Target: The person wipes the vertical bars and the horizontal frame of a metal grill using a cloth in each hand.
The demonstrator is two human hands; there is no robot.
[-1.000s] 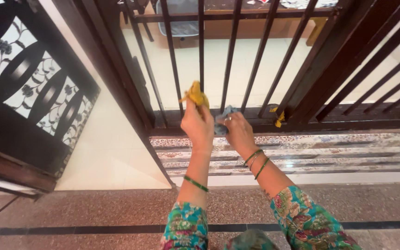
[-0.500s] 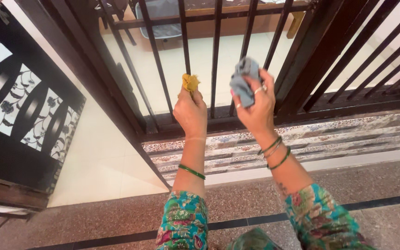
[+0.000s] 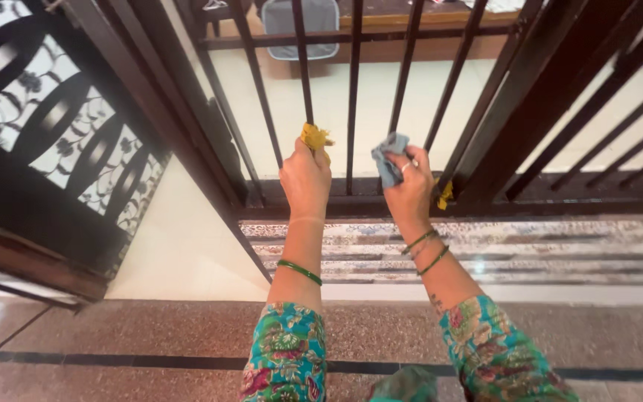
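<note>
My left hand (image 3: 305, 179) grips a crumpled yellow cloth (image 3: 314, 138) and holds it against a dark vertical bar of the metal gate (image 3: 353, 97). My right hand (image 3: 411, 190) is closed around a small blue-grey cloth (image 3: 387, 160), held near a neighbouring bar low on the gate. A ring shows on that hand, and green bangles circle both wrists. Both sleeves are teal with a flower print.
The gate's bottom rail (image 3: 485, 201) runs above patterned tiled steps (image 3: 530, 246). A yellow scrap (image 3: 446, 195) sits by the thick post. An open ornate door panel (image 3: 53, 141) stands at left. A speckled stone floor (image 3: 150, 335) lies below, and a grey chair (image 3: 299, 26) is beyond the bars.
My right hand has dropped with the blue-grey cloth from higher up the bars to low on the gate. My left hand has stayed on its bar.
</note>
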